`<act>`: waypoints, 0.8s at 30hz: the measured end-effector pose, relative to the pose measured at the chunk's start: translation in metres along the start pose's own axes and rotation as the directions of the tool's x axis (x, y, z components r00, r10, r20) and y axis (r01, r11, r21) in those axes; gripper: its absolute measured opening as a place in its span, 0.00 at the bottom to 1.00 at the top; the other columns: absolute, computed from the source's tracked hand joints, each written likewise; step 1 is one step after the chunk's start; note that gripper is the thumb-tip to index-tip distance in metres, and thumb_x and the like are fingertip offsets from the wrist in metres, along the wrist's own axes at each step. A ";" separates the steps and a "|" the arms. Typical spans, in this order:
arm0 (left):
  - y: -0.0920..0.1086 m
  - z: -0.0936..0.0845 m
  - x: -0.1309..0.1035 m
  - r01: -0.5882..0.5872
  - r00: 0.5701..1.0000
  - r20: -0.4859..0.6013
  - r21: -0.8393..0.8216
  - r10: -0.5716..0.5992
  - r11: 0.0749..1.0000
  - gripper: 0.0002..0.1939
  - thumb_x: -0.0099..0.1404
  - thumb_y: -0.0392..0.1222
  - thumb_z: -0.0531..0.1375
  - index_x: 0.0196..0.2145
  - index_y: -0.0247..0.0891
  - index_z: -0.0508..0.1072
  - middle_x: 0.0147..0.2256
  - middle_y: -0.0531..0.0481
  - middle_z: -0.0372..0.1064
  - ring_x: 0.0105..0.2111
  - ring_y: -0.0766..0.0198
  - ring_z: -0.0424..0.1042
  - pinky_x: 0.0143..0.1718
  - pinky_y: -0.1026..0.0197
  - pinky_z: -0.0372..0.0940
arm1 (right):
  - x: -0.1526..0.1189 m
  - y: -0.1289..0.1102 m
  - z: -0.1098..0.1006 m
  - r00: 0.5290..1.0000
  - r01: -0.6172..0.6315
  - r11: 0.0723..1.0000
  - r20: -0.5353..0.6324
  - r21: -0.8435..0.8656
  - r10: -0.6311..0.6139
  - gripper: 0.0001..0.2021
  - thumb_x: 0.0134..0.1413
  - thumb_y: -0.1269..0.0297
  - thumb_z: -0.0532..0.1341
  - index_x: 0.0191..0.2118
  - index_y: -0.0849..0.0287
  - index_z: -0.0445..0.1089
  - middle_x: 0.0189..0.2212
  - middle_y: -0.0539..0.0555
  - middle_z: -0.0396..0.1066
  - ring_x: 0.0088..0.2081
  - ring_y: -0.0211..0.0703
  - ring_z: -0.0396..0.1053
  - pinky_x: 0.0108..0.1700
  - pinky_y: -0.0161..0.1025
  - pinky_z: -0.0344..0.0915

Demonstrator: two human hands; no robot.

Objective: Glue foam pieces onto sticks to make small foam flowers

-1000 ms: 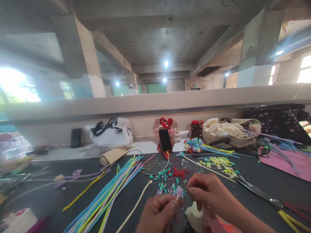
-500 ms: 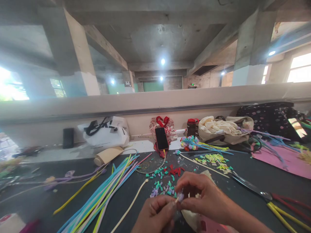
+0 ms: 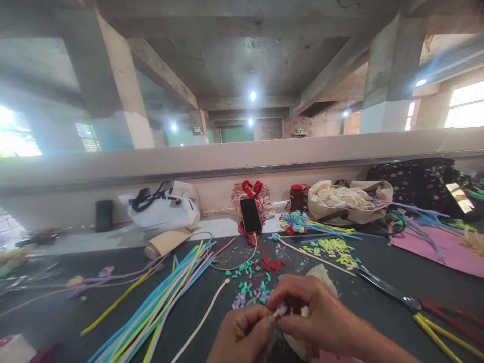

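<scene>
At the front, the fingertips of my left hand (image 3: 245,330) and my right hand (image 3: 308,312) meet in a pinch. Between them is a small pale-purple piece (image 3: 280,309), apparently cut from a fuzzy stem; fingers cover much of it. Just beyond lie short cut purple pieces (image 3: 239,301), with teal pieces (image 3: 245,288) mixed in. A little farther off is a small heap of red pieces (image 3: 270,264). Under my right hand, a crumpled pale cloth or paper (image 3: 323,278) is partly hidden.
Long pastel pipe cleaners (image 3: 166,302) lie left, beside a single cream stem (image 3: 204,317). Scissors (image 3: 393,290) with red and yellow handles rest right. Behind are yellow cut pieces (image 3: 333,247), a flower bundle (image 3: 293,222), a plugged-in phone (image 3: 251,216) and a dark bottle (image 3: 297,199).
My hands stay together on the small purple piece, with slight finger shifts. My right hand has tilted a little; the things on the table have not moved.
</scene>
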State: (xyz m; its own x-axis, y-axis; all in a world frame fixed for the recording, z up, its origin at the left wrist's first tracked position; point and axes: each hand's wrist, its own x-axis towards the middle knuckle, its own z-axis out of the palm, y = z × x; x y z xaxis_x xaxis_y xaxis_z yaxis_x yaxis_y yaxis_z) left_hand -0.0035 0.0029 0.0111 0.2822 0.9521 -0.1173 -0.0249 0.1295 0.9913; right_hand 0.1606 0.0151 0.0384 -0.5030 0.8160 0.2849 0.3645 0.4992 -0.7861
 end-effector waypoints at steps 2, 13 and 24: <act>0.002 0.000 -0.001 -0.025 0.999 -0.024 0.019 0.026 0.999 0.22 0.41 0.57 0.63 0.17 0.32 0.70 0.12 0.59 0.51 0.16 0.75 0.47 0.19 0.66 0.39 | 0.000 0.001 -0.001 1.000 -0.020 1.000 -0.011 -0.010 0.020 0.20 0.37 0.76 0.60 0.40 0.51 0.70 0.29 0.45 0.69 0.28 0.33 0.65 0.29 0.27 0.60; 0.002 -0.013 0.000 0.057 0.996 0.081 -0.487 -0.020 0.872 0.17 0.42 0.51 0.66 0.22 0.33 0.72 0.15 0.55 0.62 0.14 0.74 0.58 0.19 0.69 0.49 | 0.007 0.007 0.004 0.991 -0.118 0.934 -0.023 0.338 0.134 0.04 0.43 0.73 0.56 0.24 0.63 0.67 0.16 0.45 0.62 0.17 0.30 0.60 0.20 0.27 0.58; 0.001 -0.006 0.000 0.105 0.986 0.155 -0.337 -0.054 0.936 0.17 0.46 0.53 0.63 0.20 0.33 0.70 0.11 0.56 0.58 0.12 0.75 0.51 0.15 0.69 0.42 | 0.005 0.005 0.004 0.991 -0.073 0.948 -0.083 0.310 0.103 0.17 0.36 0.77 0.61 0.38 0.58 0.69 0.26 0.46 0.68 0.24 0.32 0.61 0.25 0.28 0.56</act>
State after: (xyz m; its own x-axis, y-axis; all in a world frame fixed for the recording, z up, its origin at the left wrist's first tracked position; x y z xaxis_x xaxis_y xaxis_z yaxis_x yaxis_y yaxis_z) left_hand -0.0090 0.0044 0.0117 0.4283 0.8893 -0.1604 -0.3171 0.3141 0.8949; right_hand 0.1566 0.0203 0.0331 -0.3963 0.8844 0.2465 0.1397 0.3235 -0.9359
